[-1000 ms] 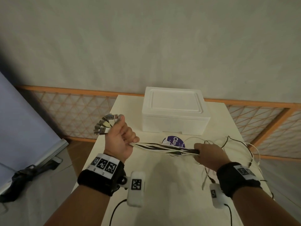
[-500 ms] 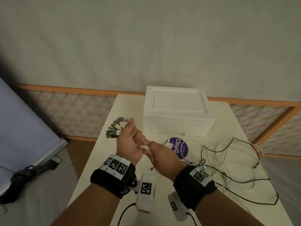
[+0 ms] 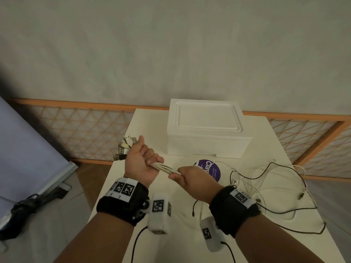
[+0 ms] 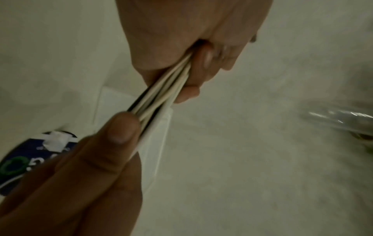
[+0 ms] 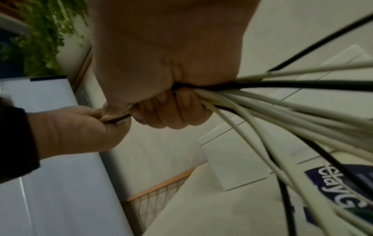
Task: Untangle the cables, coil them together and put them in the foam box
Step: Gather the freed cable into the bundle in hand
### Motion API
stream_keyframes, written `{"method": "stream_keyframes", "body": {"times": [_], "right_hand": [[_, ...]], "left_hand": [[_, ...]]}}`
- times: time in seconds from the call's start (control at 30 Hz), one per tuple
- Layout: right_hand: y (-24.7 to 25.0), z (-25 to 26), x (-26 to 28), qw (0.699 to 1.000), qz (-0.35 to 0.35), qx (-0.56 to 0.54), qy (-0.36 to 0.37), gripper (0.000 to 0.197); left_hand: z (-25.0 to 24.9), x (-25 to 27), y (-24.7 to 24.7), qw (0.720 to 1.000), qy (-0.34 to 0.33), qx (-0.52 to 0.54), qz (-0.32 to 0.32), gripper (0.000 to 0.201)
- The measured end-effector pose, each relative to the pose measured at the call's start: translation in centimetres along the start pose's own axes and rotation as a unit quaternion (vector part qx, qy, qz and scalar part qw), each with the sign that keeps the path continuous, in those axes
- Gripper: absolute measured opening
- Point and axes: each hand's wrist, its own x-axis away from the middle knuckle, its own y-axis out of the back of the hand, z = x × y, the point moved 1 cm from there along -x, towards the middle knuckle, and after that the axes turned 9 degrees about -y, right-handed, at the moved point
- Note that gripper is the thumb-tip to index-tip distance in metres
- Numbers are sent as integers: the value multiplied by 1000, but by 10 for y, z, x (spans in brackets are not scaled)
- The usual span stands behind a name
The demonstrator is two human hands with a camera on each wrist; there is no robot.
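Head view: left hand (image 3: 141,164) and right hand (image 3: 195,179) grasp cables (image 3: 165,168), bundle axis mid-frame; foam box (image 3: 207,130) above.

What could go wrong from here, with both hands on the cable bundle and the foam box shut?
The loose cables sprawl in crossing loops by the table's right edge; pulling the bundle through the right hand may knot them or drag them off. The foam box is lidded, and the left hand is also occupied.

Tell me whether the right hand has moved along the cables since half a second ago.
Yes. The right hand has slid rightward along the cable bundle, away from the left hand and toward the purple sticker on the table.
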Motion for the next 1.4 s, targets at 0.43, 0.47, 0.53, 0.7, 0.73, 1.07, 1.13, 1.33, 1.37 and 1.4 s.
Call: {"method": "stream_keyframes", "body": {"times": [0.43, 0.47, 0.53, 0.7, 0.73, 1.07, 1.13, 1.33, 1.37, 1.4], "right_hand": [[-16, 20, 9, 988, 88, 128, -5, 59], [-19, 20, 12, 988, 89, 125, -4, 61], [-21, 24, 18, 989, 86, 120, -1, 67], [-9, 26, 13, 988, 94, 121, -11, 56], [-6, 24, 13, 988, 96, 123, -11, 54], [8, 37, 12, 974, 172, 146, 8, 30], [11, 39, 16, 971, 189, 146, -9, 27], [13, 30, 18, 985, 167, 45, -15, 24], [14, 26, 20, 974, 219, 28, -39, 26], [13, 20, 20, 968, 243, 28, -50, 26]], "left_hand": [[31, 4, 59, 989, 69, 29, -125, 34], [24, -2, 60, 989, 66, 26, -128, 36], [18, -12, 62, 988, 59, -7, -143, 38], [12, -19, 82, 978, 91, -78, -170, 32], [8, -19, 89, 974, 95, -126, -160, 53], [39, 32, 62, 507, -176, -742, 403, 98], [45, 30, 57, 555, -178, -729, 359, 90], [54, 33, 49, 525, -189, -752, 351, 58], [55, 33, 49, 503, -202, -762, 354, 50], [56, 32, 49, 482, -213, -771, 357, 44]]}}
